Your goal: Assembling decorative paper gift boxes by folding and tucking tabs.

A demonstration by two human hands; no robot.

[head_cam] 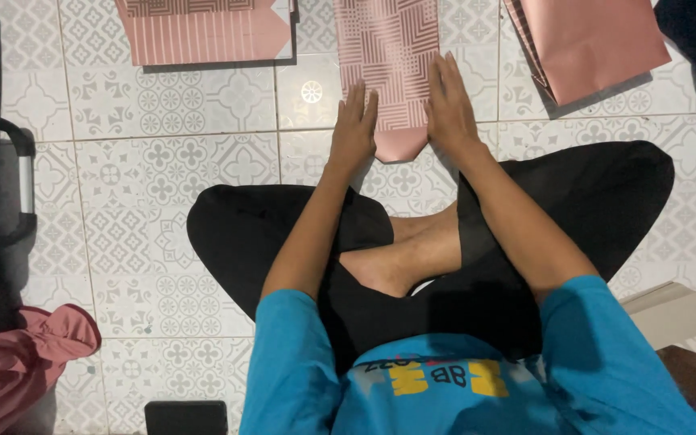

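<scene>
patterned tile floor [203, 105]; left hand [354, 125], right hand [449, 105] pressing pink paper bag [388, 56] flat, fingers extended, holding nothing; bottom point folded, two bags alongside.

I can't see the patterned pink bag [389, 60] past my fingertips, its top cut off by the frame; its side edges hide under my left hand [354, 125] and right hand [449, 109].

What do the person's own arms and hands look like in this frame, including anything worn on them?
Both arms are bare from the upper arm down, under short blue sleeves of a T-shirt. The left hand and right hand are bare: no gloves, and no rings, watch or bracelets that I can see. Fingers are slim with short nails. The shirt front carries a yellow and dark print.
</scene>
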